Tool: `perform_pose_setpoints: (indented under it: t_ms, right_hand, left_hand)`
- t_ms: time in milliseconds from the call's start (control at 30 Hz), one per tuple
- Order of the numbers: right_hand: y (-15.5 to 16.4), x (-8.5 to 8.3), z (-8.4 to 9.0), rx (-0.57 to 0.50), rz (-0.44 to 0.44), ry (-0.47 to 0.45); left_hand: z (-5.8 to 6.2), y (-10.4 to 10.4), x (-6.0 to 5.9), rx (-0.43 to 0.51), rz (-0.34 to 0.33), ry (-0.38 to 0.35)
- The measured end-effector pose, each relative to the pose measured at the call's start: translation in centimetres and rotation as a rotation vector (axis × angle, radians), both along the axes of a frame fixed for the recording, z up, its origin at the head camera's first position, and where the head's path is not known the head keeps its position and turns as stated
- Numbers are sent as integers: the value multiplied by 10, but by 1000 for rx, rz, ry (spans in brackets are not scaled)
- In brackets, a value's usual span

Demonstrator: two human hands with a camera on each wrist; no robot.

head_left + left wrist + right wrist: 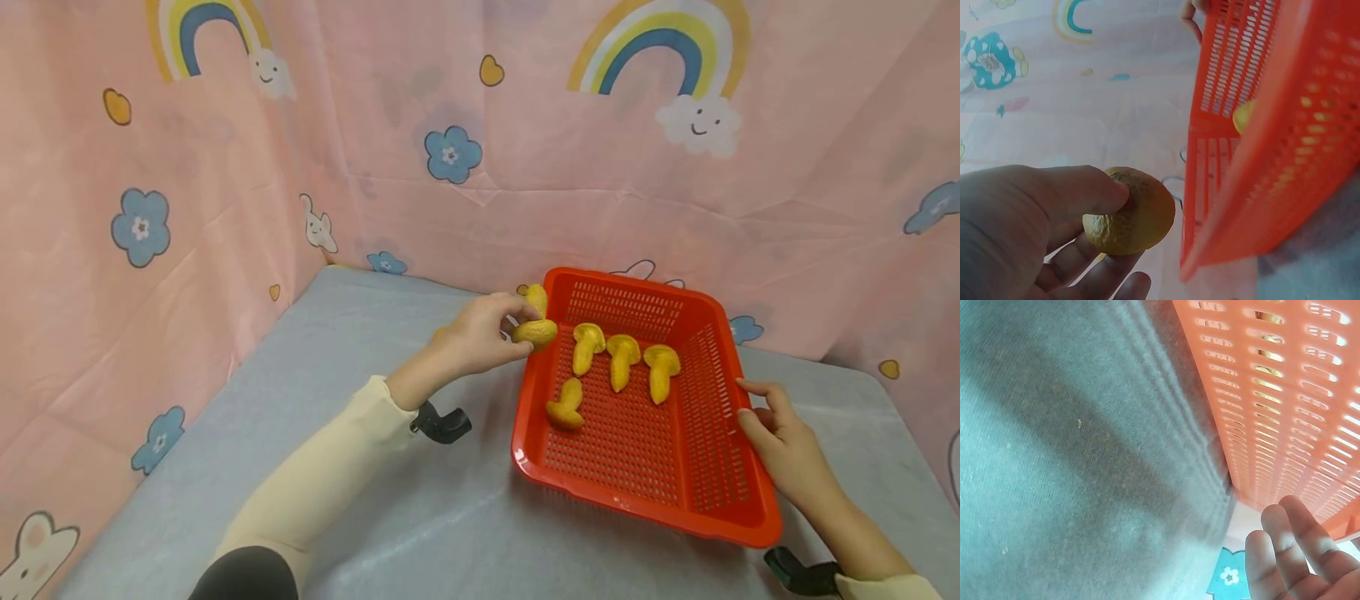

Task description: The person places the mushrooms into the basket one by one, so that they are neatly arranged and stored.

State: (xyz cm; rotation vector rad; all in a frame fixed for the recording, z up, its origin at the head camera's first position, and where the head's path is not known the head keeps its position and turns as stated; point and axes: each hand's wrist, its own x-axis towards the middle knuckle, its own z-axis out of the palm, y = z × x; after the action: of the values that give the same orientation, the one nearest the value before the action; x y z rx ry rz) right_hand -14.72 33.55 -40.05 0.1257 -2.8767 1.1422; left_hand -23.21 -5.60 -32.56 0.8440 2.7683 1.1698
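My left hand [487, 333] pinches a yellow toy mushroom [535, 333] by the cap, right at the left rim of the red plastic basket [645, 504]. The left wrist view shows the thumb pressed on the rounded cap [1141, 215], fingers beneath it. Inside the basket lie several more yellow mushrooms [621, 360], most with stems toward me; one at the left [567, 408] points its stem away. At the basket's right rim, my right hand [787, 450] grips with thumb and forefinger, while its other fingers [1285, 540] extend along the outer wall.
A grey cloth covers the table [420, 517]. Pink printed curtain [420, 217] hangs behind and to the left, close to the basket's far side. A small yellow thing [440, 331] peeks out behind the left wrist, mostly hidden.
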Motion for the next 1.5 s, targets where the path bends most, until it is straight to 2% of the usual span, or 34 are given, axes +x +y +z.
perform_pose_setpoints:
  t_ms: [300, 533, 767, 1067, 1333, 1500]
  right_hand:
    - [0, -1, -1, 8, -6, 8]
    - [0, -2, -1, 12, -4, 0]
    - [-1, -2, 0, 17, -3, -1]
    - [-3, -2, 1, 19, -3, 3]
    - [-2, -1, 0, 16, -11, -5]
    - [-3, 0, 0, 26, -10, -4]
  left_hand:
    - [13, 28, -2, -42, -91, 19]
    - [14, 58, -4, -70, -148, -36]
    - [8, 81, -5, -4, -221, -126]
    - [-6, 99, -7, -27, -220, -191]
    - [-21, 112, -12, -104, -237, -171]
    - [-28, 116, -15, -169, -235, -202]
